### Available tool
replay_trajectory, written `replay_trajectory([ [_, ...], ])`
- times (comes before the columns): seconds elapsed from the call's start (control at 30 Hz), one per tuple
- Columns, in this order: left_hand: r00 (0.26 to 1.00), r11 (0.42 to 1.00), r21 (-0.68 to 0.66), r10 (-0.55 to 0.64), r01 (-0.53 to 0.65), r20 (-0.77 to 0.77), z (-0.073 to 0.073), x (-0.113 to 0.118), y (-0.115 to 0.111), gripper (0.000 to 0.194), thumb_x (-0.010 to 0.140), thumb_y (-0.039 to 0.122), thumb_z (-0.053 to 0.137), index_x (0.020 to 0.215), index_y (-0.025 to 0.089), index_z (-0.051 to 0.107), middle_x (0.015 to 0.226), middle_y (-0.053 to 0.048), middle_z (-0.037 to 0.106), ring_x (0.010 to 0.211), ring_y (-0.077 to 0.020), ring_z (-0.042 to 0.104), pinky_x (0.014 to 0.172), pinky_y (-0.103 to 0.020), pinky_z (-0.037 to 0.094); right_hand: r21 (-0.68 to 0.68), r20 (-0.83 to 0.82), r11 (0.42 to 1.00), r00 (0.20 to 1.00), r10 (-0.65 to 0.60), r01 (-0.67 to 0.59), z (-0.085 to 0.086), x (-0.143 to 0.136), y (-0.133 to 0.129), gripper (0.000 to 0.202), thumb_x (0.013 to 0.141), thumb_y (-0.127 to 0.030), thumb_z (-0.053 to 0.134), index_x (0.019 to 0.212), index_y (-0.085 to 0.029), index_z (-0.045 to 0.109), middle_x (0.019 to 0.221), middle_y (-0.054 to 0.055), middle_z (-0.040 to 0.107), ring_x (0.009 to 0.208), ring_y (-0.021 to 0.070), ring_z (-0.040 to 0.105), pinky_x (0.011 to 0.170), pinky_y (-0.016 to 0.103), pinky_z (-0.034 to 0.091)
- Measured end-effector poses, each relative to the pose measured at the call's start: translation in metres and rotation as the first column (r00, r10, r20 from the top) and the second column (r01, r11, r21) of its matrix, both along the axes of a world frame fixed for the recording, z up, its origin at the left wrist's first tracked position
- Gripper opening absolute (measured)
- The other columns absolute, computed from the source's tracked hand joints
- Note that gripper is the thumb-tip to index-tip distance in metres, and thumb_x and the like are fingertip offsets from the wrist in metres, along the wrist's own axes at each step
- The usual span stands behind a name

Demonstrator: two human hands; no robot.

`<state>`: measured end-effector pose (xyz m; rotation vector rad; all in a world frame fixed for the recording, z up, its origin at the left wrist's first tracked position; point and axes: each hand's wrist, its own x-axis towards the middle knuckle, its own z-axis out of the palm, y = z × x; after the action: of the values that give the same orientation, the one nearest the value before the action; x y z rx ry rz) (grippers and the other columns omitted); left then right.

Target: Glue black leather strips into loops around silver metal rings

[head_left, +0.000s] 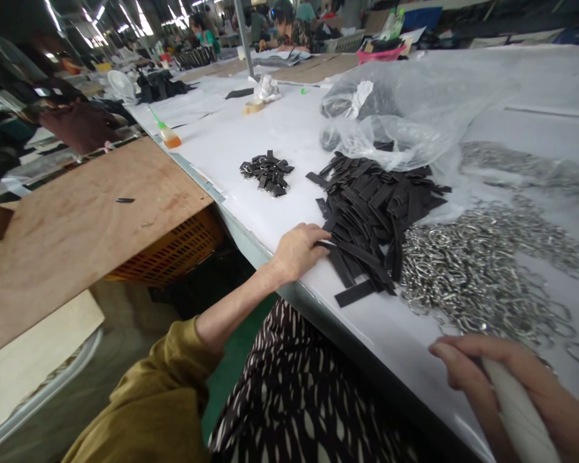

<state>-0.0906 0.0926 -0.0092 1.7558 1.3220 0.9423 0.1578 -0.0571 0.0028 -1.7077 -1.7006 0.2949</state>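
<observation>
A white-covered desk [212,128] is running away through a wide, crowded workroom, where ceiling lights [145,18] are glowing and blurred people are sitting farther back. To the left, one wooden board [87,206] is jutting over one orange crate [174,247] and carrying one small black piece [125,200]. Near the desk's left edge one bottle of orange liquid [168,136] is resting; one tape roll [253,107] is lying farther in, and one pink basin [380,55] is sitting toward the far side.

One heap of black strips [367,193] is spreading before the person, overlapping too much for counting, with clear plastic [415,145] lying just behind. One heap of metal rings [458,263] is touching its right side, likewise uncountable; one smaller cluster of black tabs [267,173] is lying apart, beyond the left hand [299,251].

The left grip is pinching one black strip [361,254] at the heap's near edge. The right hand [545,386] is hovering by the rings, a pale shape [521,411] showing among its fingers; whether its grip is clamping that, I cannot tell.
</observation>
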Motion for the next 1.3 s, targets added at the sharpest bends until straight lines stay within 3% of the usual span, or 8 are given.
replay_trajectory([
  [0.1, 0.772, 0.957, 0.129, -0.125, 0.259, -0.624, 0.0, 0.01, -0.006, 0.022, 0.078, 0.018, 0.056, 0.097, 0.021, 0.066, 0.106, -0.005, 0.061, 0.1, -0.0211, 0.053, 0.083, -0.032, 0.045, 0.028, 0.035, 0.998, 0.998, 0.048, -0.049, 0.004, 0.001, 0.0, 0.02, 0.08, -0.046, 0.055, 0.086, -0.027, 0.056, 0.07, -0.003, 0.06, 0.052, 0.0136, 0.055, 0.045, 0.025, 0.039],
  [0.17, 0.612, 0.936, 0.148, -0.085, 0.321, -0.786, 0.002, 0.012, -0.005, 0.02, 0.082, 0.018, 0.05, 0.096, 0.02, 0.065, 0.102, -0.005, 0.061, 0.097, -0.0206, 0.053, 0.077, -0.029, 0.047, 0.038, 0.023, 0.998, 0.999, 0.045, -0.046, 0.006, 0.003, -0.002, 0.017, 0.081, -0.043, 0.056, 0.087, -0.027, 0.056, 0.07, -0.003, 0.06, 0.054, 0.0136, 0.056, 0.045, 0.024, 0.04],
  [0.5, 0.508, 0.932, 0.292, 0.148, 0.216, -0.848, -0.006, 0.013, -0.001, 0.022, 0.085, 0.01, 0.041, 0.09, 0.014, 0.062, 0.092, -0.011, 0.062, 0.091, -0.0236, 0.054, 0.075, -0.033, 0.046, 0.052, 0.061, 0.992, 0.991, -0.122, 0.119, 0.012, 0.021, -0.006, 0.024, 0.083, -0.046, 0.052, 0.086, -0.023, 0.057, 0.065, -0.001, 0.059, 0.052, 0.013, 0.053, 0.049, 0.024, 0.04],
  [0.67, 0.833, 0.895, 0.421, 0.343, -0.15, -0.434, 0.001, 0.001, -0.003, 0.024, 0.088, 0.021, 0.043, 0.1, 0.017, 0.063, 0.085, -0.007, 0.066, 0.082, -0.0206, 0.061, 0.072, -0.032, 0.048, 0.068, 0.138, 0.981, 0.972, -0.19, 0.182, -0.005, 0.04, -0.012, 0.021, 0.083, -0.041, 0.055, 0.089, -0.021, 0.059, 0.072, 0.0, 0.062, 0.057, 0.013, 0.056, 0.052, 0.023, 0.041],
  [0.77, 0.964, 0.954, 0.137, 0.259, -0.266, 0.069, 0.014, 0.012, -0.019, 0.021, 0.084, 0.028, 0.05, 0.096, 0.017, 0.063, 0.08, -0.004, 0.066, 0.075, -0.0176, 0.064, 0.063, -0.027, 0.052, 0.066, 0.134, 0.994, 0.987, -0.093, 0.085, -0.021, 0.049, -0.017, 0.017, 0.085, -0.033, 0.055, 0.097, -0.021, 0.057, 0.085, 0.002, 0.063, 0.07, 0.0151, 0.059, 0.061, 0.025, 0.044],
  [0.9, 0.924, 0.964, -0.264, 0.121, -0.022, 0.364, 0.028, 0.045, -0.056, 0.017, 0.08, 0.027, 0.057, 0.088, 0.014, 0.063, 0.075, -0.002, 0.065, 0.071, -0.0145, 0.064, 0.065, -0.027, 0.055, 0.097, 0.268, 0.991, 0.961, 0.066, -0.095, -0.031, 0.054, -0.019, 0.012, 0.087, -0.02, 0.048, 0.096, -0.021, 0.056, 0.104, 0.005, 0.063, 0.094, 0.0214, 0.057, 0.078, 0.033, 0.044],
  [1.03, 0.864, 0.786, -0.557, 0.059, 0.269, 0.5, 0.026, 0.077, -0.083, 0.015, 0.08, 0.023, 0.055, 0.088, 0.012, 0.061, 0.074, -0.004, 0.065, 0.071, -0.0152, 0.065, 0.064, -0.027, 0.056, 0.069, 0.474, 0.982, 0.872, 0.122, -0.175, -0.027, 0.052, -0.014, 0.014, 0.087, -0.015, 0.044, 0.091, -0.018, 0.057, 0.103, 0.007, 0.064, 0.094, 0.0239, 0.056, 0.075, 0.034, 0.044],
  [1.3, 0.775, 0.57, -0.663, 0.07, 0.485, 0.628, 0.01, 0.102, -0.099, 0.016, 0.075, 0.016, 0.054, 0.089, 0.011, 0.061, 0.072, -0.004, 0.064, 0.065, -0.014, 0.065, 0.06, -0.026, 0.055, 0.135, 0.617, 0.972, 0.784, 0.069, -0.191, -0.032, 0.048, -0.01, 0.018, 0.085, -0.01, 0.043, 0.094, -0.014, 0.058, 0.092, 0.01, 0.065, 0.081, 0.0234, 0.058, 0.066, 0.032, 0.044],
])
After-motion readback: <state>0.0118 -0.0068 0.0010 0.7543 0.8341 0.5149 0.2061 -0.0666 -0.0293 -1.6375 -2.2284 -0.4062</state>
